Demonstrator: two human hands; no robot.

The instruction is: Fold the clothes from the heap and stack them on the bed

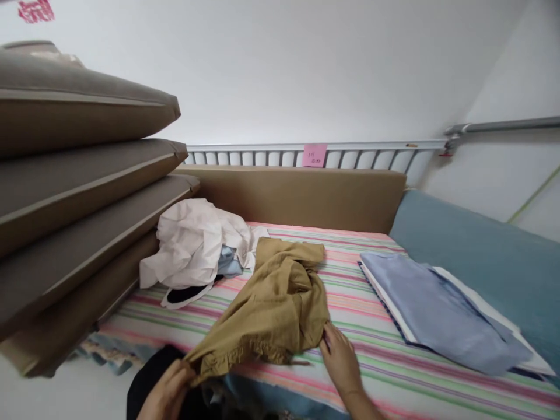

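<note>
A crumpled tan garment [275, 303] lies on the striped bedsheet [394, 373] in front of me. My left hand [168, 394] is closed on its near left corner, low in the view, next to something dark. My right hand [341, 359] rests on the sheet at the garment's right edge, fingers pinching the cloth there. Behind the garment sits a heap of white and pale blue clothes [196, 245].
A folded blue-grey garment [437, 312] lies stacked on white cloth at the right. Brown cushions [79, 192] are piled at the left. A brown headboard pad [301, 198], a metal rail with a pink note [314, 155] and a blue pad [481, 256] border the bed.
</note>
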